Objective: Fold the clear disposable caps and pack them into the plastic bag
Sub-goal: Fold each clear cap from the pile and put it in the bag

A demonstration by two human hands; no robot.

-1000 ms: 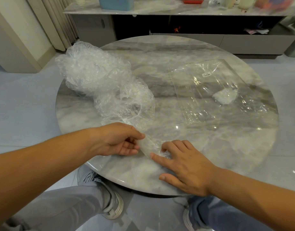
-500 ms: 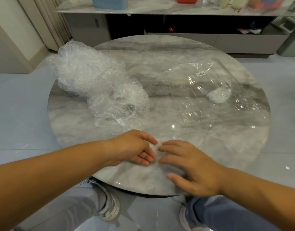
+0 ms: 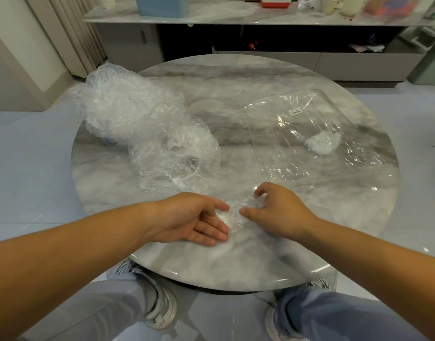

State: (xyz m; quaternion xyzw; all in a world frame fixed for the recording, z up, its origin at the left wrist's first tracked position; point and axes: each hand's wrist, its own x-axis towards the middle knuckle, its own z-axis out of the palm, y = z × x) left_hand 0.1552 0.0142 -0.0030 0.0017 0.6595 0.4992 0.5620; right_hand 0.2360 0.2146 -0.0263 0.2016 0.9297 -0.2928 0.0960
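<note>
A small folded clear cap (image 3: 232, 216) lies near the front of the round marble table (image 3: 236, 274), between my two hands. My left hand (image 3: 196, 220) rests beside it on the left, fingers straight and thumb touching the plastic. On the cap's right side, my right hand (image 3: 280, 212) has its fingers curled down over the plastic and grips it. A heap of crumpled clear caps (image 3: 128, 114) sits at the left, with one looser cap (image 3: 179, 158) spread in front of it. The flat clear plastic bag (image 3: 295, 124) lies at the right, holding one folded cap (image 3: 322, 145).
My knees and shoes show under the table's front edge. A low cabinet (image 3: 260, 62) with a cluttered marble top stands behind the table. Curtains (image 3: 71, 33) hang at the back left. Grey floor surrounds the table.
The cap between my hands has been gathered into a smaller bundle. My left hand's fingers have straightened, and my right hand went from lying flat to curling over the cap.
</note>
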